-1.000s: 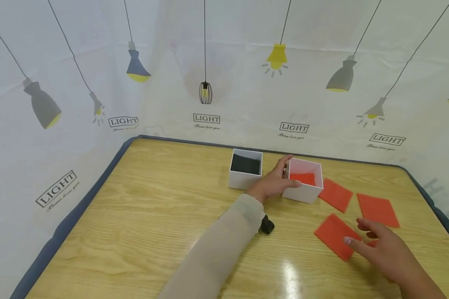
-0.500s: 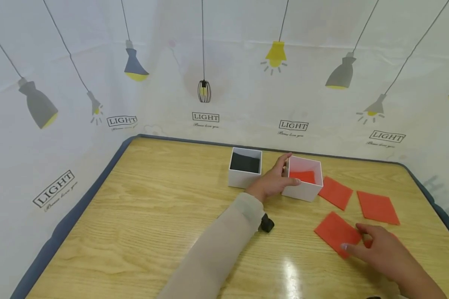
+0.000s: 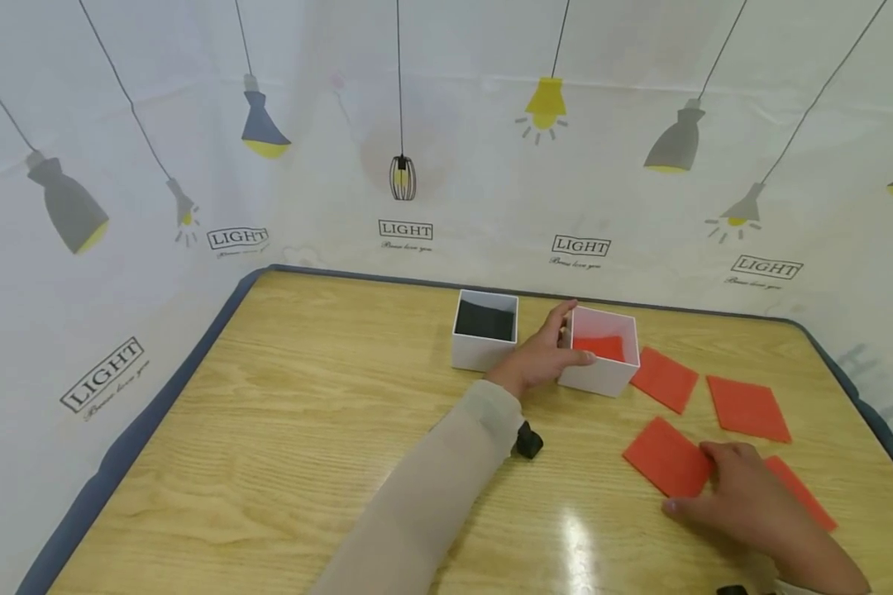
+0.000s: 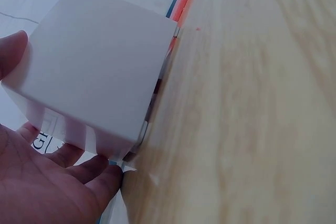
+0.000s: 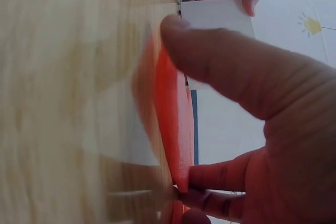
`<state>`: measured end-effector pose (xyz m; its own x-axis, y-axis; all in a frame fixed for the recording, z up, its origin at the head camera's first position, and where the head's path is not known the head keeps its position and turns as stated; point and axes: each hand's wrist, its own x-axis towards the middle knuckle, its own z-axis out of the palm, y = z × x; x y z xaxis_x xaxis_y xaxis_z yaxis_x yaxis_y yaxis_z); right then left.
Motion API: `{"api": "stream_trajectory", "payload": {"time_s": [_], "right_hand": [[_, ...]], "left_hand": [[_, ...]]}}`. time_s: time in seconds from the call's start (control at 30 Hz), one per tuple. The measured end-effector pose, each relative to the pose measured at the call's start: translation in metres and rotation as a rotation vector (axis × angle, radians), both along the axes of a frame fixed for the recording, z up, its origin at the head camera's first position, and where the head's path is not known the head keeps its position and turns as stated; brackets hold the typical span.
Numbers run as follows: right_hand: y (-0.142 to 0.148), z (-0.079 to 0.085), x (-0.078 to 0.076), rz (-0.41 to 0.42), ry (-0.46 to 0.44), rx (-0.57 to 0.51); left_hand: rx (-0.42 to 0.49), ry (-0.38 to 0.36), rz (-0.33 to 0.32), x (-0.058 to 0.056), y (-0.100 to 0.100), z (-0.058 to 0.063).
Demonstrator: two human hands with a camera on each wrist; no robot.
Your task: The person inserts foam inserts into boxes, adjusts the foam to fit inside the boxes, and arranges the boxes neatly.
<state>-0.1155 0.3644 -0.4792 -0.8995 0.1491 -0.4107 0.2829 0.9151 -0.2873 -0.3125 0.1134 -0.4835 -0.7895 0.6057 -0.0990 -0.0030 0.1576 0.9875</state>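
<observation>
My left hand (image 3: 537,360) holds a white open-topped box (image 3: 599,378) by its left side, thumb on the front rim and fingers round the far side. Red square pieces (image 3: 599,348) lie inside it. In the left wrist view the box's wall (image 4: 100,61) stands between thumb and fingers. My right hand (image 3: 752,500) grips a red soft-looking square (image 3: 662,454) at its edges, low over the table. The right wrist view has the thumb at one edge of this red square (image 5: 173,114) and fingertips at the other.
A second white box (image 3: 484,354) with black pieces (image 3: 484,321) stands left of the first. More red squares lie at the right: one beside the box (image 3: 665,378), one farther right (image 3: 749,408), one partly behind my right hand (image 3: 799,494). A printed curtain (image 3: 476,165) borders the table (image 3: 268,430).
My right hand has come down and slightly left onto the near red square, its thumb and fingers now at the edges. The left hand stays on the box. The view has shifted slightly.
</observation>
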Motion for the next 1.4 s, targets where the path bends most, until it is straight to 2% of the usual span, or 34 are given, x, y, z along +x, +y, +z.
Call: {"api": "stream_trajectory", "payload": {"time_s": [0.23, 0.63, 0.87, 1.1, 1.4], "right_hand": [[-0.0051, -0.0009, -0.0005, -0.019, 0.016, 0.037], [-0.0099, 0.0007, 0.0001, -0.045, 0.025, 0.04], [-0.0053, 0.0029, 0.0016, -0.043, 0.097, -0.031], [-0.0039, 0.0063, 0.001, -0.029, 0.138, -0.045], [-0.0006, 0.0064, -0.0002, -0.077, 0.121, -0.143]], "left_hand": [[0.006, -0.004, -0.01, -0.0004, -0.0003, 0.0014], [0.002, -0.002, -0.011, 0.0, -0.0008, 0.0002], [-0.005, 0.006, -0.012, 0.0018, -0.0019, 0.0032], [-0.003, 0.007, -0.014, 0.0026, -0.0024, 0.0036], [0.002, 0.01, -0.011, 0.0013, -0.0017, 0.0011]]}}
